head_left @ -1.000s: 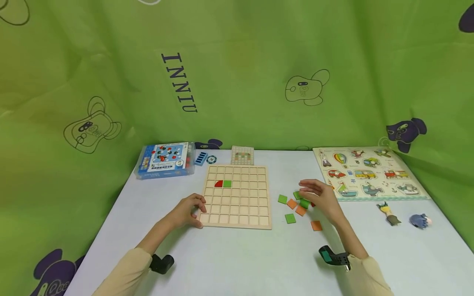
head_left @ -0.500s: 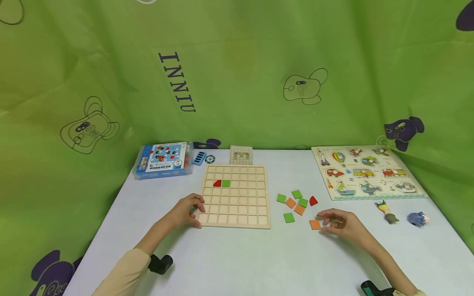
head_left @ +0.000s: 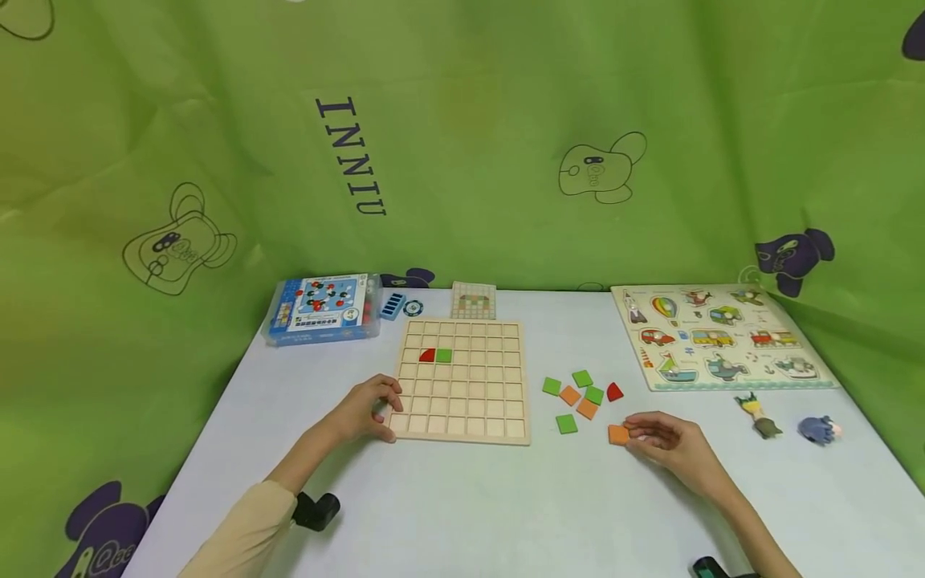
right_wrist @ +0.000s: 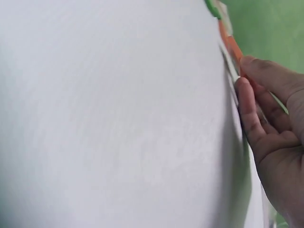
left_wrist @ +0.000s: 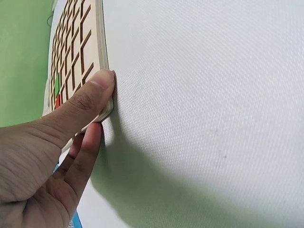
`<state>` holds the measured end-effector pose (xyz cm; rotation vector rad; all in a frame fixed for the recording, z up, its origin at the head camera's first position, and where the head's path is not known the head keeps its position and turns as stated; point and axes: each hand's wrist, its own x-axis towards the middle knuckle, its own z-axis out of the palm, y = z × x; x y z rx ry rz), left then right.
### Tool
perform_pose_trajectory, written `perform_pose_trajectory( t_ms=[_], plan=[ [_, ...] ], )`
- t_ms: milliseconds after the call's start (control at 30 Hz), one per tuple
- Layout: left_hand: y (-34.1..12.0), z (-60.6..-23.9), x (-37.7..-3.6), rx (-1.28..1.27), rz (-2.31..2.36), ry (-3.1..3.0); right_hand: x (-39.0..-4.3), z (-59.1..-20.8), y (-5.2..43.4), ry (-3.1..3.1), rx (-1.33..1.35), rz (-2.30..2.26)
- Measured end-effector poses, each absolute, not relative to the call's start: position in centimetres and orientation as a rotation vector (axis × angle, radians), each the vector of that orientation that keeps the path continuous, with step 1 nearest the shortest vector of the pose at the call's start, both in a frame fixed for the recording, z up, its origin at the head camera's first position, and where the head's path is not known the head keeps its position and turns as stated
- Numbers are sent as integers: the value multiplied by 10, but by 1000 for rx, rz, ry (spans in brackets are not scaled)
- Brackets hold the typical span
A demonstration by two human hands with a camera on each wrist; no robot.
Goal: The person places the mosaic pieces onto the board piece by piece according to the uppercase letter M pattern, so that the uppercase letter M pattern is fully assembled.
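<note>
A wooden grid board [head_left: 462, 393] lies on the white table, with a red quarter-round piece [head_left: 427, 355] and a green tile [head_left: 444, 355] in its third row. My left hand [head_left: 370, 413] grips the board's near-left corner; the thumb [left_wrist: 90, 97] presses on its edge [left_wrist: 100, 57]. To the right of the board lie several loose green and orange tiles [head_left: 578, 397] and a red quarter-round piece [head_left: 613, 392]. My right hand [head_left: 654, 437] pinches the right edge of a separate orange tile [head_left: 617, 434], which lies flat on the table. The right wrist view shows fingertips [right_wrist: 244, 90] at that orange tile [right_wrist: 232, 46].
A blue game box [head_left: 321, 307], a small blue piece [head_left: 393, 305], a round disc [head_left: 413, 307] and a pattern card [head_left: 473, 301] stand at the back. A vehicle puzzle [head_left: 715, 337] and two small figurines [head_left: 757, 416] [head_left: 818, 430] lie at the right. Green curtain surrounds the table.
My right hand left the tile cluster, came nearer and rightward to the lone orange tile, and now its fingers are at that tile's edge. The left hand has stayed on the board.
</note>
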<state>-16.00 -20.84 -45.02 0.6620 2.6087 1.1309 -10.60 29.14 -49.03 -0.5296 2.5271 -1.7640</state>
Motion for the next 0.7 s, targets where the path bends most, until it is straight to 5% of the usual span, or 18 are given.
perform_pose_trajectory(
  t_ms=[367, 700],
  plan=[
    [-209, -451, -160, 645, 1161, 2590, -117, -490, 277, 2495, -310, -1915],
    [-210, -450, -159, 684, 1145, 2596, -152, -483, 240, 2358, -366, -2055]
  ],
)
